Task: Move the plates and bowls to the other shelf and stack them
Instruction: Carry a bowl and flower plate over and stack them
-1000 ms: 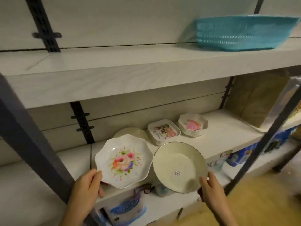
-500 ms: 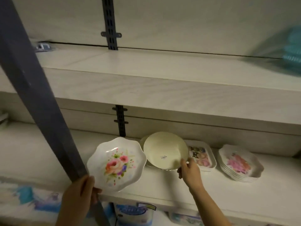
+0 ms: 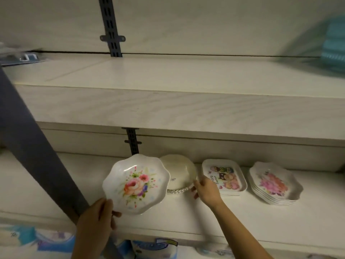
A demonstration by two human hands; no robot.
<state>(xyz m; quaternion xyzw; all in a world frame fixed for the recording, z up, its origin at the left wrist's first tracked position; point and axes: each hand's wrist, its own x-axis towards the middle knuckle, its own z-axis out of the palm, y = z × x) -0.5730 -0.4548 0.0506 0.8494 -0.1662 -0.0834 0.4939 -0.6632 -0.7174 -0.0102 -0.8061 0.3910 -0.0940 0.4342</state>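
Fingers (image 3: pixel 113 214) of left hand (image 3: pixel 97 219) grip flowered plate (image 3: pixel 136 184); right hand (image 3: pixel 205 189) grips cream bowl (image 3: pixel 179 172) tilted over shelf (image 3: pixel 242 221).

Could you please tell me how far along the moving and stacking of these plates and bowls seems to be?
Already stacked on the middle shelf: the scalloped pink-flower plates and the cartoon square plates. In hand: the left hand holds a floral plate tilted up, while the right hand sets a cream bowl onto its stack. Left: placing that floral plate. Whether more remains elsewhere is out of view.
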